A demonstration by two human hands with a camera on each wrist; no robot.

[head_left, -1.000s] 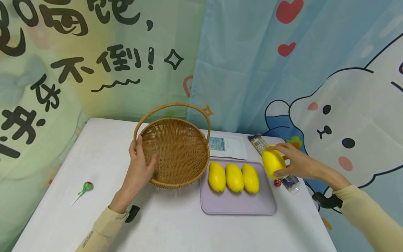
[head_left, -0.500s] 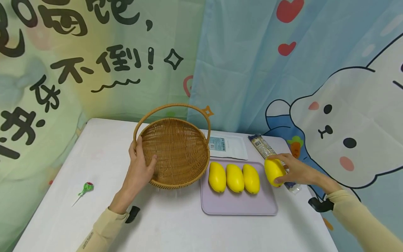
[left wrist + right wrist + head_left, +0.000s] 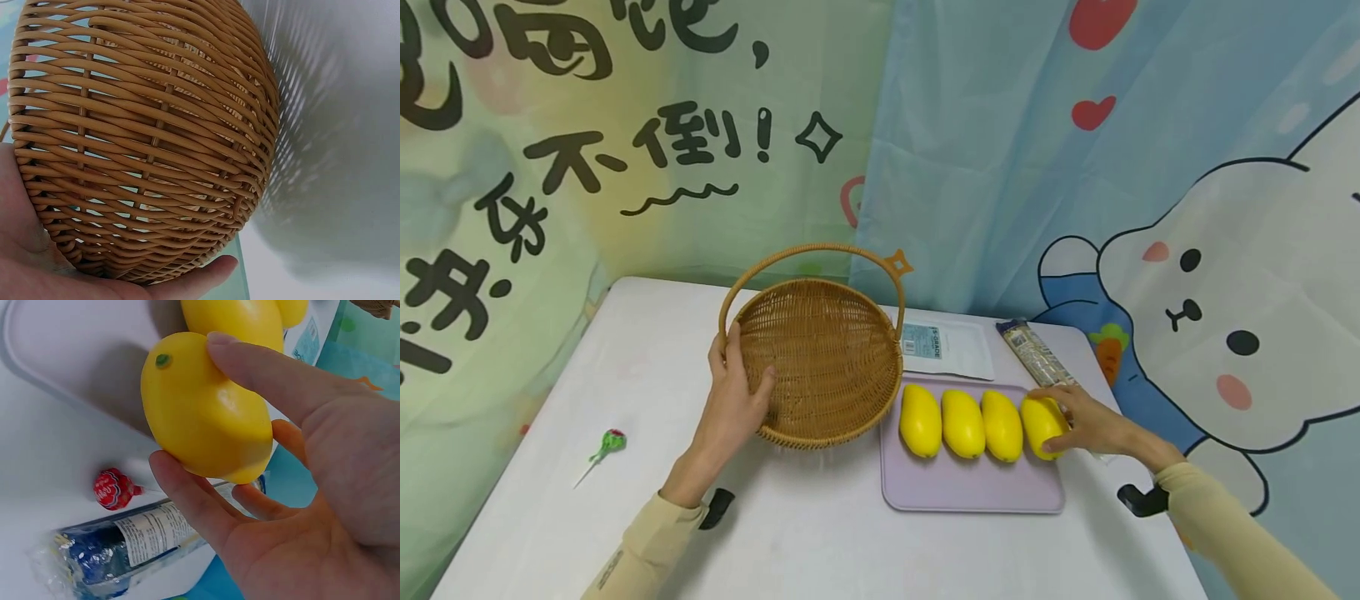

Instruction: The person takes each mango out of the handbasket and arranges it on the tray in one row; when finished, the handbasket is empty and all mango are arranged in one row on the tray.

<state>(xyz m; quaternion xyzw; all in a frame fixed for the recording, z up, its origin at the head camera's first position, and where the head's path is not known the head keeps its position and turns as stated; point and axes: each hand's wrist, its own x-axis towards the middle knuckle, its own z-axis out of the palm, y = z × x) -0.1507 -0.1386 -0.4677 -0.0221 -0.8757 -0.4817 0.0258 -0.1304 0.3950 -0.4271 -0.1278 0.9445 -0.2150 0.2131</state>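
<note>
My left hand (image 3: 733, 396) grips the left rim of a brown wicker basket (image 3: 820, 367), thumb inside. The basket is tipped so its hollow faces me, and its arched handle stands up. In the left wrist view the woven outside (image 3: 144, 125) fills most of the picture. A yellow mango (image 3: 206, 406) with a green stem nub is pinched between the thumb and fingers of my right hand (image 3: 1090, 421). It is at the right side of a pale purple tray (image 3: 970, 492). Beside it on that tray, three more mangoes (image 3: 962, 423) lie in a row.
Behind the tray lies a white packet (image 3: 962, 350) with a blue label. A long wrapped package (image 3: 1037, 354) lies right of it, partly behind my right hand. A red-wrapped lollipop (image 3: 114, 489) is near that package. A green lollipop (image 3: 610, 444) lies at the left on the white table (image 3: 805, 533).
My right hand has brought the mango down and to the left, from beyond the tray's right edge to beside the row. My left hand and the basket stay in place.
</note>
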